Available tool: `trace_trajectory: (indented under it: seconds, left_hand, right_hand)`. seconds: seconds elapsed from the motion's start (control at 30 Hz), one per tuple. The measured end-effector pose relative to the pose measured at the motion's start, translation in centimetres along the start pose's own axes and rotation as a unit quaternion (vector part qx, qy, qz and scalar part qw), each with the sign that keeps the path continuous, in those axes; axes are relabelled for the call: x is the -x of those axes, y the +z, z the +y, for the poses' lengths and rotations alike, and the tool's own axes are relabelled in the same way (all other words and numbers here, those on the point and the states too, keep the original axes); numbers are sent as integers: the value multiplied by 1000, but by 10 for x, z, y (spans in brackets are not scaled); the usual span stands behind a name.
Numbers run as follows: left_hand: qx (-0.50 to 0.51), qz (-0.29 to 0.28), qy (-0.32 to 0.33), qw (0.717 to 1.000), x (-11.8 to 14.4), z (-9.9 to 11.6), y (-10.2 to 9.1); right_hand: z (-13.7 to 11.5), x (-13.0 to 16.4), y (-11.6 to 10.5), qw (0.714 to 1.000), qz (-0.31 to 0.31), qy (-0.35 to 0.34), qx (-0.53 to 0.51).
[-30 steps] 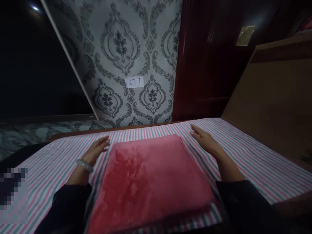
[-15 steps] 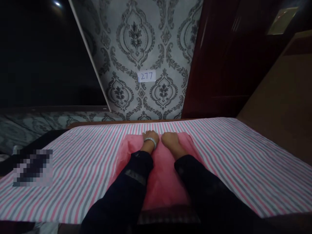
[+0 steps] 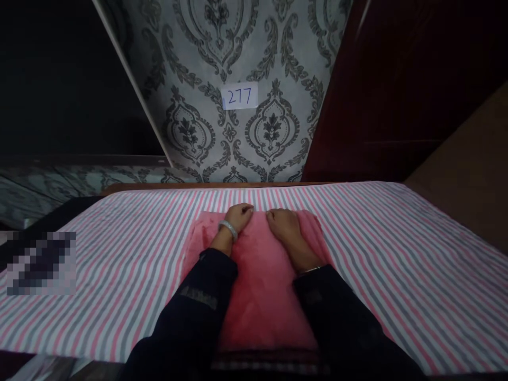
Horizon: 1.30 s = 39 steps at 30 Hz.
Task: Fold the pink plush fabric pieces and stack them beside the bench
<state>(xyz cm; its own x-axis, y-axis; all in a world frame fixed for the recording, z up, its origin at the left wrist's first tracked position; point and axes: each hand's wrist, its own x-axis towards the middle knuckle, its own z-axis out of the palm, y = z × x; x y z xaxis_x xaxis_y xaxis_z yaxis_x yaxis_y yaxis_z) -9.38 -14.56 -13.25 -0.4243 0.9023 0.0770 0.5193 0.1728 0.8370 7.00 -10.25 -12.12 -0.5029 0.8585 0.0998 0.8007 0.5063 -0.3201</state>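
The folded pink blanket [image 3: 262,286] is lying flat on the striped bed sheet [image 3: 397,254], its long side running away from the viewer. Its plush surface (soft, slightly mottled sheen) is showing shallow creases, and its far edge is sitting near the far edge of the bed.

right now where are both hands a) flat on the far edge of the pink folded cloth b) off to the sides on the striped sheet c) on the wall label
a: the left hand and right hand lie side by side, palms down, on the far end of the pink folded cloth.
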Motion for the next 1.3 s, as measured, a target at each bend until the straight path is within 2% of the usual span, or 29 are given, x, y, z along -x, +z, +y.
trace_trajectory:
  seconds: [0.03, 0.07, 0.13, 0.17, 0.2, 0.23, 0.3, 0.37, 0.4, 0.43, 0.47, 0.5, 0.57, 0.63, 0.7, 0.73, 0.77, 0.8, 0.87, 0.93, 0.97, 1.0, 1.03, 1.07, 1.13, 1.2, 1.3]
  left_hand:
    - [118, 13, -11, 993, -1, -3, -5]
    - [235, 28, -28, 971, -1, -6, -11]
    - [441, 53, -59, 894, 0, -12, -28]
    - [522, 62, -67, 848, 0, -14, -37]
    - [587, 70, -71, 803, 2, -16, -46]
    - [638, 79, -72, 763, 3, -18, -54]
    - [702, 100, -70, 701, 5, -21, -66]
    - [738, 121, -68, 661, 6, -22, -72]
    - [748, 131, -67, 647, 6, -22, -72]
    - [755, 141, -68, 637, 6, -22, -71]
    - [758, 150, -69, 631, 6, -22, -70]
    - [758, 155, -69, 630, 6, -20, -68]
    - [751, 152, -72, 638, 5, -17, -64]
    - [745, 150, -90, 644, 4, -9, -64]
    - [735, 172, -135, 642, 2, 5, -66]
    - [722, 186, -160, 647, 2, 14, -67]
    - [702, 188, -177, 663, 4, 24, -68]
    - [674, 172, -182, 695, 9, 35, -69]
    - [583, 90, -145, 794, 29, 56, -66]
    - [424, -15, -51, 904, 65, 68, -60]
    - [315, -50, 24, 948, 88, 68, -55]
    - [192, -87, 100, 972, 113, 66, -50]
    - [61, -113, 164, 978, 138, 59, -45]
    - [-64, -132, 210, 967, 162, 51, -39]
    - [-237, -136, 233, 933, 200, 31, -27]
    - [-304, -116, 238, 915, 221, 14, -18]
    - [-322, -86, 250, 909, 227, 2, -9]
  right_hand:
    - [2, -1, 1, 1000, 0, 6, -23]
    - [6, -3, 1, 998, 2, 14, -56]
    - [16, -7, 2, 986, 17, 29, -165]
    - [24, -9, 2, 968, 25, 30, -247]
    - [33, -11, 1, 938, 31, 27, -345]
    - [43, -12, 1, 892, 37, 25, -450]
    - [65, -10, 0, 766, 39, 27, -641]
    - [87, -5, 1, 640, 45, 53, -765]
    - [96, -1, 2, 593, 52, 76, -800]
    - [103, 3, 4, 561, 57, 102, -820]
    - [109, 6, 5, 543, 63, 130, -828]
    - [113, 8, 6, 537, 69, 154, -826]
    - [116, 10, 2, 553, 81, 179, -810]
    - [116, 9, -11, 595, 92, 172, -780]
    - [111, 10, -31, 665, 109, 159, -722]
    - [106, 11, -42, 707, 122, 148, -681]
    - [98, 13, -53, 748, 139, 127, -636]
    - [88, 15, -61, 786, 152, 94, -592]
    - [63, 23, -69, 840, 141, 1, -524]
    - [36, 32, -62, 868, 66, -88, -484]
    - [24, 36, -53, 876, 25, -115, -468]
    - [14, 40, -43, 884, -2, -133, -448]
    - [8, 43, -31, 893, -11, -143, -427]
    - [4, 46, -19, 903, -3, -147, -404]
    - [2, 51, 2, 922, 33, -142, -359]
    - [5, 56, 15, 934, 62, -141, -322]
    - [5, 63, 21, 943, 91, -165, -273]
